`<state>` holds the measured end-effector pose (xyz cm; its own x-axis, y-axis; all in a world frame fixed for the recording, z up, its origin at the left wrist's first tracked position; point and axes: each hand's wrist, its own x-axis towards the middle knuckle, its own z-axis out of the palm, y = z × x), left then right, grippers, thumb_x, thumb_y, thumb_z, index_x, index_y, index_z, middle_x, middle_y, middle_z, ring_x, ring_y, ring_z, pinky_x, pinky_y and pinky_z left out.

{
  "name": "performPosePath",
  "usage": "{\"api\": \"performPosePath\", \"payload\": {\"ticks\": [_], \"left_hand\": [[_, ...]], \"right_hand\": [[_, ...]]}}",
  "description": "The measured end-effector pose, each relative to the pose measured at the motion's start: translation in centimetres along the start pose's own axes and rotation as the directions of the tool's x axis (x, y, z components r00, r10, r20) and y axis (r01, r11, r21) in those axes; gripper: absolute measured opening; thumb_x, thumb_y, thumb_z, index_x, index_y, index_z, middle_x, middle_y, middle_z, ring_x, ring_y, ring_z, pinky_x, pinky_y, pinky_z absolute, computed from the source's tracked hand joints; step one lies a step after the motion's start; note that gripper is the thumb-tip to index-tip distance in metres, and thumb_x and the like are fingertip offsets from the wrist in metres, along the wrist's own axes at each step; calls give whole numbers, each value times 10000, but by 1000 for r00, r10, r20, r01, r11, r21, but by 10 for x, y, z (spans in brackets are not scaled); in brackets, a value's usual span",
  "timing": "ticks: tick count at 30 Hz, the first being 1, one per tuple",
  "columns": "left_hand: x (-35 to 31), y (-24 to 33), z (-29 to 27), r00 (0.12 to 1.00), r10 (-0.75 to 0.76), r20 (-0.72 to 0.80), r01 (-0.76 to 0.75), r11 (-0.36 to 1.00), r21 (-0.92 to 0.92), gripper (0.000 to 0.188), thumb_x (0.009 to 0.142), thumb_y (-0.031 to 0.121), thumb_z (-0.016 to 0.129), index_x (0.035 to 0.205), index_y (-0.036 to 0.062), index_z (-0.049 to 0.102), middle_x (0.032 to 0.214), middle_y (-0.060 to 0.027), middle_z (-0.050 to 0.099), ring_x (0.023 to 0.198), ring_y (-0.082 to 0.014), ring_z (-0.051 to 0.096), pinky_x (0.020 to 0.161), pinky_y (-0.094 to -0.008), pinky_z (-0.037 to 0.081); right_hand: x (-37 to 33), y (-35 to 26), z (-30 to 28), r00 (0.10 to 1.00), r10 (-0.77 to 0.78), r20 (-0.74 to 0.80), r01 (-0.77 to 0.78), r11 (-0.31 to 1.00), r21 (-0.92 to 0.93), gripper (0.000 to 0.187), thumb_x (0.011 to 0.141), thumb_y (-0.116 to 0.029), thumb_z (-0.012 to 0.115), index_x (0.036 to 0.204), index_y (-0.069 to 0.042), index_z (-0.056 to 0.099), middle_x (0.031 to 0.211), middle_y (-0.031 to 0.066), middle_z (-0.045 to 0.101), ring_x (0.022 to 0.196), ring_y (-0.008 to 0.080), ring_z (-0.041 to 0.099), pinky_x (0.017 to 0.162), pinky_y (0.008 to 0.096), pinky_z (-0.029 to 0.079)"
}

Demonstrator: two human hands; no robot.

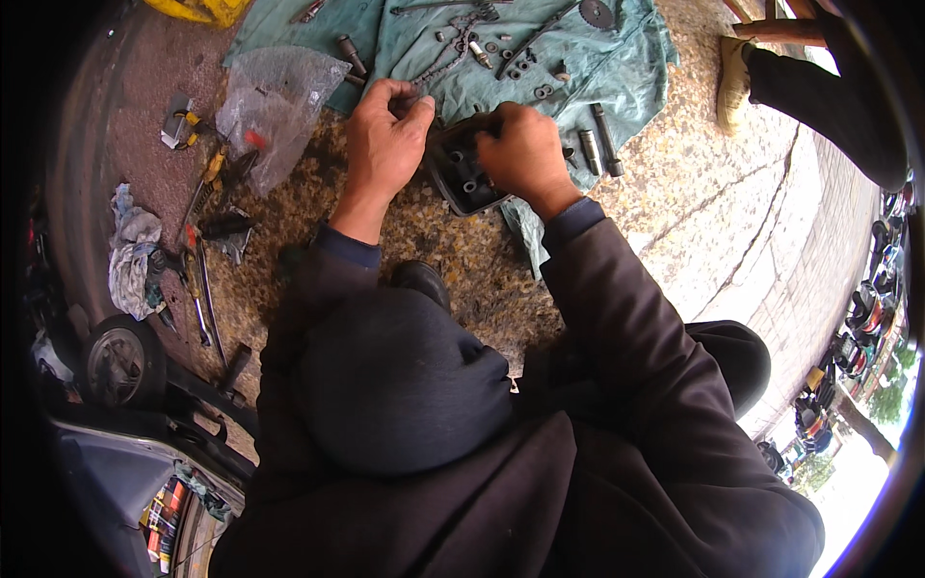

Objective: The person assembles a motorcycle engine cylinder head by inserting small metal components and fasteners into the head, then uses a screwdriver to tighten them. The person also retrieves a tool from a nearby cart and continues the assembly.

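A dark, box-shaped metal engine cover (464, 200), hollow side up, lies in front of me at the cloth's near edge. My right hand (528, 154) is closed over its far right side, with the thumb against the wall; the fingertips are hidden. Beside the cover's far left corner is my left hand (383, 140), thumb and forefinger pinched together. Whatever is between them is too small to make out. Just past the left hand a chain (445, 65) lies on the green cloth (631, 63).
The cloth also bears a toothed sprocket (596, 13), a spark plug (479, 54) and several nuts and rings. Two sockets (590, 152) lie right. At left are a clear plastic bag (275, 111), pliers (214, 171), a rag (135, 250) and a wheel (120, 361). Another person's shoe (733, 87) stands far right.
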<state>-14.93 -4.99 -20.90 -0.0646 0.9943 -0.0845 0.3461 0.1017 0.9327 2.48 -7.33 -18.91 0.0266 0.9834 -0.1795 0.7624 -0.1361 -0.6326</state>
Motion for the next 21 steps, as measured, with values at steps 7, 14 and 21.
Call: {"api": "performPosePath", "payload": {"ticks": [7, 14, 21], "left_hand": [[1, -4, 4, 998, -65, 17, 66, 997, -34, 287, 851, 184, 726, 1007, -40, 639, 824, -88, 680, 745, -160, 630, 697, -314, 517], [1, -8, 4, 991, -126, 53, 127, 992, -20, 326, 844, 209, 725, 1036, -38, 634, 835, -90, 675, 757, -175, 628, 709, -325, 517], [-1, -6, -2, 980, -185, 75, 176, 977, 117, 378, 851, 247, 720, 1085, -33, 623, 953, -131, 683, 861, -219, 647, 769, -349, 517]], "right_hand": [[5, -1, 0, 996, 14, 87, -6, 996, -94, 187, 769, -156, 635, 801, 22, 682, 843, 251, 684, 846, 418, 672, 806, 469, 543], [9, 1, -16, 999, 31, -3, -32, 999, -25, 193, 791, -177, 651, 757, 10, 680, 795, 234, 686, 783, 405, 680, 752, 454, 556], [-6, 2, -33, 991, 111, -79, -102, 989, 105, 177, 785, -192, 664, 744, -22, 683, 733, 216, 679, 738, 398, 686, 713, 452, 559]]}}
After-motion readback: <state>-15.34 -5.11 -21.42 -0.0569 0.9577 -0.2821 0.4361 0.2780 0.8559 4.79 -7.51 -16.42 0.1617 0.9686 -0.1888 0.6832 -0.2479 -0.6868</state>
